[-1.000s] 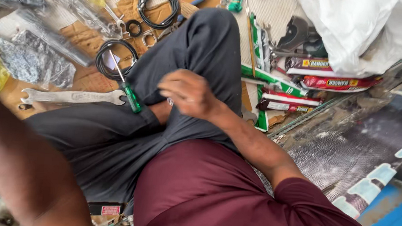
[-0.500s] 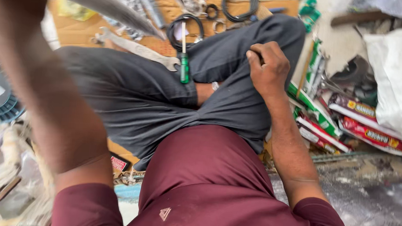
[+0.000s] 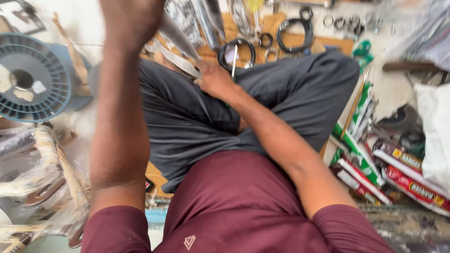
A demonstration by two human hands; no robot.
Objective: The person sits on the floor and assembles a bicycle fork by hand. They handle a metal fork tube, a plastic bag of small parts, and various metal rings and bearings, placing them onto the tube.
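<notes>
Fingers: our right hand (image 3: 214,80) has come forward off the thigh and closes on the wrench (image 3: 174,59) at the knee.
Left hand (image 3: 131,6): raised, blurred; grip unreadable.
Screwdriver (image 3: 234,60): now beside our knuckles.

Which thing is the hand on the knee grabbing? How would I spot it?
Find the person's grey-trousered knee. The right hand rests on it, and a flat silver spanner pokes out from under that hand towards the left. Unlike the black rubber rings behind it, it is long, straight and shiny metal.
</notes>
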